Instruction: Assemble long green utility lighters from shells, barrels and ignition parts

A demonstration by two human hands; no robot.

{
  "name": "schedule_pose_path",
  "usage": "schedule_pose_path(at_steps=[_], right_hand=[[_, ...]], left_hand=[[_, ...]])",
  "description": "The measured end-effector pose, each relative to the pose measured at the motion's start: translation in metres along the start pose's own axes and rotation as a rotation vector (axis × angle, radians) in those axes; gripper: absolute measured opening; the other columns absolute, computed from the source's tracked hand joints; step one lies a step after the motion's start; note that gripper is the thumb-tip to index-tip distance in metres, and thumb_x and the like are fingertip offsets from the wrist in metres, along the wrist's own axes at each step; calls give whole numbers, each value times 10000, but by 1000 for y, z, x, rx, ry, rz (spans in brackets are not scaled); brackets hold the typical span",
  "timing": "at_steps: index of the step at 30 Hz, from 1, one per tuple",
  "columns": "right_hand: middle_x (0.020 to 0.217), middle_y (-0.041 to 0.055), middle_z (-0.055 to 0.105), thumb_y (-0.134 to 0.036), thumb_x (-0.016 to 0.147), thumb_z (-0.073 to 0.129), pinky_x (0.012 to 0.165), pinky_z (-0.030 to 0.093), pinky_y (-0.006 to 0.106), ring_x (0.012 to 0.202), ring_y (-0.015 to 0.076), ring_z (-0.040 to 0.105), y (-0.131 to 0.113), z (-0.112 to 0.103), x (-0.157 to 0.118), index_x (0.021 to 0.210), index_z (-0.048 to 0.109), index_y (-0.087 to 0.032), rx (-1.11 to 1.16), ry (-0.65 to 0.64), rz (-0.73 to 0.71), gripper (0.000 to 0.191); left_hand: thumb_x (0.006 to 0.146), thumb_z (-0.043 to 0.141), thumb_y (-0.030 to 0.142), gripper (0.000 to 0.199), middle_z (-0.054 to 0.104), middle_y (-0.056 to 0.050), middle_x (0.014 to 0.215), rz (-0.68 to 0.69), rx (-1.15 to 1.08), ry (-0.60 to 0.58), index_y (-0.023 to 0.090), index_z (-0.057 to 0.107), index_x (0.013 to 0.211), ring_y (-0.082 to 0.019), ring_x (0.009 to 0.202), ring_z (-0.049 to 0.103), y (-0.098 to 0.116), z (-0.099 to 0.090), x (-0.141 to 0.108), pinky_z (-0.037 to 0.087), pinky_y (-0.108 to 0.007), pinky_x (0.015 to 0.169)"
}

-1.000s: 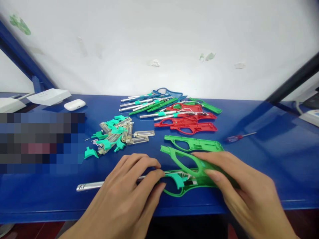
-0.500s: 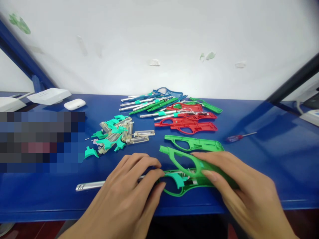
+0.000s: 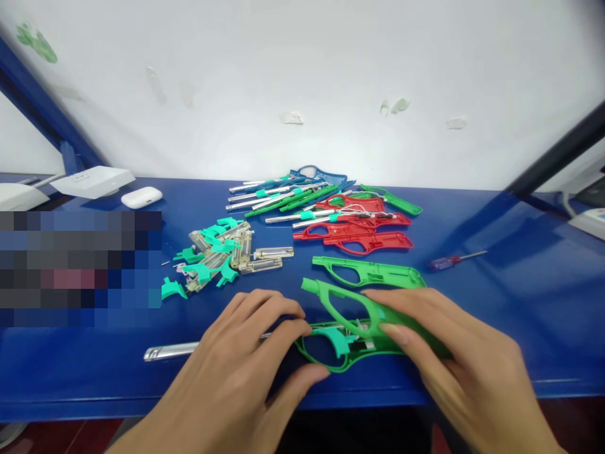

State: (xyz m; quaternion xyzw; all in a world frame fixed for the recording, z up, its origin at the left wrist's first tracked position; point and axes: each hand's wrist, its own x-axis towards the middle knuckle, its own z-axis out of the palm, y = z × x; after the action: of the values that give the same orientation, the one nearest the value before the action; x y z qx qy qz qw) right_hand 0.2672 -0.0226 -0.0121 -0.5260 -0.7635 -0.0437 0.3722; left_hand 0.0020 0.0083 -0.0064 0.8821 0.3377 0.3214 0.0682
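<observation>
A green utility lighter (image 3: 352, 364) lies with its casing apart near the table's front edge, its teal trigger (image 3: 336, 340) and inner parts exposed. Its silver barrel (image 3: 170, 352) sticks out to the left beneath my left hand (image 3: 246, 359). That hand is closed about the front of the lighter, index fingertip at the top edge and thumb at the lower rim of the trigger loop. My right hand (image 3: 463, 353) grips the rear of the upper green casing half (image 3: 345, 306), which sits tilted above the lower half. The rear of the lower half is hidden.
Behind lies a loose green casing half (image 3: 378, 272). Red casing halves (image 3: 368, 241) and a heap of blue lighter parts (image 3: 326, 176) are farther back. Fuel tanks (image 3: 259, 266) and teal triggers (image 3: 201, 272) lie left; a screwdriver (image 3: 444, 261) is right.
My left thumb has moved right and down, away from the fingertips, to the lower rim of the trigger loop. My right hand and the upper casing half have barely shifted.
</observation>
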Motion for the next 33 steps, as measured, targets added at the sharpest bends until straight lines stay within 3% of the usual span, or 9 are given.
schedule_pose_path(at_steps=[13, 21, 33], right_hand=[[1076, -42, 813, -417, 1161, 541, 875, 612, 184, 943, 105, 803, -2, 0, -1, 1244, 703, -320, -37, -13, -49, 207], [1079, -30, 820, -435, 1163, 534, 884, 609, 158, 955, 94, 807, -2, 0, -1, 1226, 731, -294, -54, -10, -64, 250], [1084, -52, 807, -422, 1171, 529, 942, 545, 101, 975, 47, 778, -1, 0, -1, 1247, 716, -301, -26, -9, -49, 235]], left_hand=[[1151, 566, 319, 194, 769, -50, 1102, 17, 83, -36, 203, 716, 1112, -280, 1030, 705, 3, 2, 1, 555, -455, 893], [1133, 622, 340, 150, 774, 0, 1086, -50, 1, 26, 252, 743, 1124, -227, 972, 708, 4, 2, -1, 537, -404, 890], [1133, 628, 359, 117, 807, 40, 1117, -27, 51, 57, 280, 691, 1191, -201, 1008, 747, 3, 1, -1, 555, -378, 915]])
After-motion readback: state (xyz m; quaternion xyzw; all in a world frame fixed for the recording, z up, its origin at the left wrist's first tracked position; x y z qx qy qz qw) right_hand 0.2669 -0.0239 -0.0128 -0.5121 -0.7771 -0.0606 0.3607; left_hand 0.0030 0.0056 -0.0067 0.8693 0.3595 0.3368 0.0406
